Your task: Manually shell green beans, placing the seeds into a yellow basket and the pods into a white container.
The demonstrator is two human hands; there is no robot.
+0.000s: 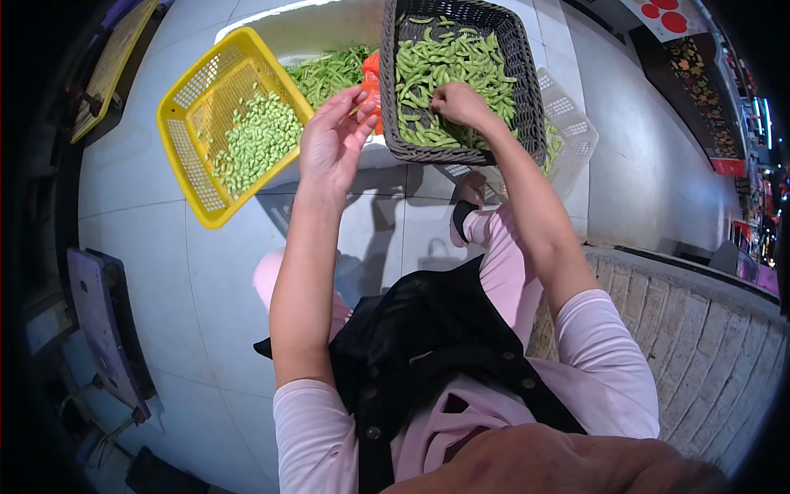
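Note:
My left hand [333, 139] hovers by the right rim of a yellow plastic basket [207, 210], palm turned up and fingers loosely apart, with nothing visible in it. Shelled green soybeans [262, 139] are heaped in that basket. My right hand [461, 105] reaches into a dark woven basket [536, 105], its curled fingertips down among green soybean pods [444, 62]. Whether those fingers pinch a pod is hidden. The two baskets are tilted differently, with a gap between them.
Behind the baskets, a white foam box [327, 31] contains green pods or husks [327, 74] and a red plastic bag [371, 83]. A white plastic basket [577, 126] with pods sits partly beneath the woven one. A purple stool [102, 321] stands left; brickwork [673, 346] is right.

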